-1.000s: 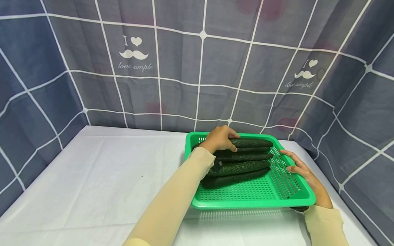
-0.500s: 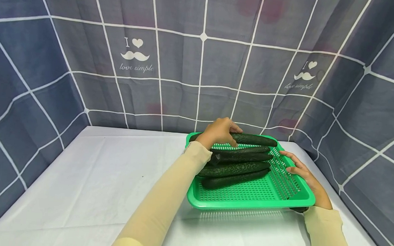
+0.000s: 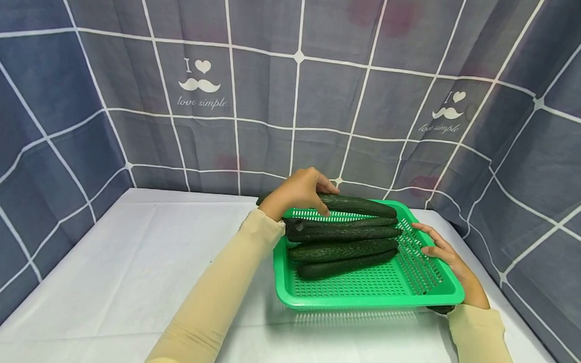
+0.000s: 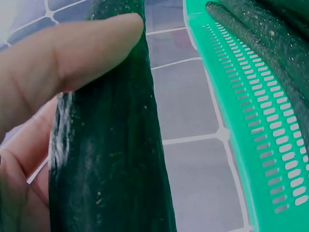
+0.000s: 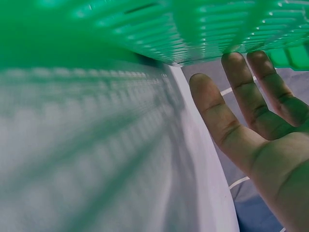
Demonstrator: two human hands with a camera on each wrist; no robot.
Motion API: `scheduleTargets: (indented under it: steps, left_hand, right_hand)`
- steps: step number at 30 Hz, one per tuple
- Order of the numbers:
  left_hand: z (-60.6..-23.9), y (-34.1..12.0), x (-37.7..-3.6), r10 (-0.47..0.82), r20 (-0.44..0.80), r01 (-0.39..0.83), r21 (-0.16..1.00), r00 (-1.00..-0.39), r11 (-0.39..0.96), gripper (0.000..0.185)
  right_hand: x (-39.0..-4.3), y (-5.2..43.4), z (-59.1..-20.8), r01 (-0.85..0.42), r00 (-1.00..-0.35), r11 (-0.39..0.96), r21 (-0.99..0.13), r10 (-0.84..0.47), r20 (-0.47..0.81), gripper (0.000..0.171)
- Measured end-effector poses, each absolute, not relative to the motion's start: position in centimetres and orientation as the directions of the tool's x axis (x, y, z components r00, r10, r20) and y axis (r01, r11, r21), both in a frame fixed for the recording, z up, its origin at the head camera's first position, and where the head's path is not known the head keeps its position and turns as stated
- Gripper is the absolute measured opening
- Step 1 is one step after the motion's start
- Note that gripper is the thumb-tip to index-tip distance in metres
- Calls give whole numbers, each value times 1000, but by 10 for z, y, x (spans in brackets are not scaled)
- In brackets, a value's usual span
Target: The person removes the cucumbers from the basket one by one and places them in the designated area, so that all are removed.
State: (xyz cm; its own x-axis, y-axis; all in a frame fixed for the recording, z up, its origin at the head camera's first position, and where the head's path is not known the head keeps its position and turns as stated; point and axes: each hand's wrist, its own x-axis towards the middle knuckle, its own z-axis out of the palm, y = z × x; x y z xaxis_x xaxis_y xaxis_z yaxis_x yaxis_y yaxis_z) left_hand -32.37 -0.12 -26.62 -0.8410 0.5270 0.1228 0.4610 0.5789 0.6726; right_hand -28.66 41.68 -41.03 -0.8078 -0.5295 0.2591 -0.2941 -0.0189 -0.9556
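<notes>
Cucumber (image 3: 355, 205): gripped by left hand (image 3: 297, 192), fingers wrapped round it, raised above far rim of green tray (image 3: 363, 303). Keep level, clear rim. Right hand (image 3: 442, 250): fingers straight, steadying tray's right edge; three cucumbers (image 3: 341, 250) inside.

This looks like a makeshift recording booth rather than a lived-in room. A grey-blue cloth (image 3: 295, 94) with a white grid and the printed words "I love simple" under a moustache hangs as a backdrop, wrapping round behind, left and right of the tabletop (image 3: 133, 261), shutting out any walls or furniture. The tabletop itself is covered with a plain white sheet. Toward its right side sits a green perforated plastic basket (image 3: 363, 303) holding dark cucumbers (image 3: 346, 249), kitchen produce set out as props.
</notes>
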Motion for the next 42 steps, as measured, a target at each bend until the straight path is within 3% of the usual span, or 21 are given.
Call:
scheduleTargets:
  steps: [15, 29, 42]
  left_hand:
    - [-271, -54, -315, 509, 143, 447, 709, -849, 546, 54]
    - [-283, -121, -309, 441, 171, 407, 749, -881, 523, 55]
    - [-290, -182, -306, 394, 149, 371, 725, -907, 580, 55]
  right_hand:
    - [-287, 415, -411, -362, -828, 80, -929, -486, 280, 67]
    - [-283, 416, -407, -176, -810, -100, -979, -551, 202, 66]
    - [-287, 416, -410, -183, -765, -158, -970, -596, 242, 68]
